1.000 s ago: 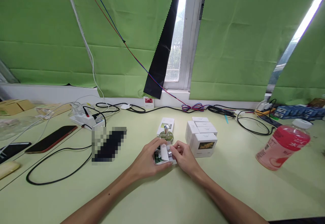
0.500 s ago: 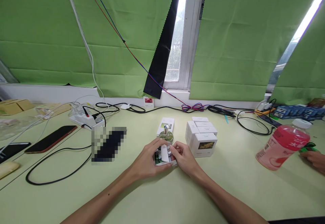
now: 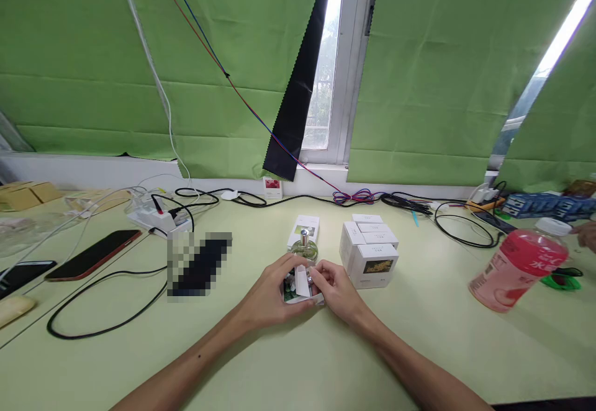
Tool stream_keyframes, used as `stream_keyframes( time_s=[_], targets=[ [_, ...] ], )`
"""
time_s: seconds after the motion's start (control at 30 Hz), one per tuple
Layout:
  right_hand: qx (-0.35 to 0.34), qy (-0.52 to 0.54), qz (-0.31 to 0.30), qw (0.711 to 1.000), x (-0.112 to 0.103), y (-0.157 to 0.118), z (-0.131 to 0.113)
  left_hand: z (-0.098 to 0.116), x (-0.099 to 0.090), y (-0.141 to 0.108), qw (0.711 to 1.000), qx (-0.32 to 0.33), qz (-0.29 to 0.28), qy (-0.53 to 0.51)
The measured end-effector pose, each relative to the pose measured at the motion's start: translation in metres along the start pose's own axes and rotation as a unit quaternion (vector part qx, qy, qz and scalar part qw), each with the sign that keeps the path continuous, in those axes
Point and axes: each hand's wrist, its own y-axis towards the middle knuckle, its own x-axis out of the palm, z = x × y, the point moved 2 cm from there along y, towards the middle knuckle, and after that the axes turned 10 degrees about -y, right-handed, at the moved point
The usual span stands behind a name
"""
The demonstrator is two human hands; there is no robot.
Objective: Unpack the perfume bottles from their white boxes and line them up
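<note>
As I watch through the head camera, the left hand (image 3: 269, 290) grips a small, open white cardboard box with a dark green printed side (image 3: 289, 288) near the middle of the pale green desk (image 3: 298, 361). The right hand (image 3: 343, 288) curls its fingers against the box's opened end (whether they pinch something there, I cannot tell). Just beyond stands a round, silver-capped glass bottle (image 3: 305, 249); clustered white cardboard boxes (image 3: 375, 261) stand just right.

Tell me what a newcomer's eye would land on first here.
Probably the bright pink bottle on the table at right, then the green blinds behind, either side of a window. At centre, the left grip holds an opened white box, with the right grip at its opening, before a glass bottle.
</note>
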Motion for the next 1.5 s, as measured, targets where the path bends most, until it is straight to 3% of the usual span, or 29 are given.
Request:
stream_keyframes(
  time_s=[1.5],
  targets=[
    [-0.044,-0.023,-0.029,0.998,0.0024,-0.0021,-0.0049,-0.0018,0.0014,-0.0006,1.0,-0.005,-0.003,0.01]
  ],
)
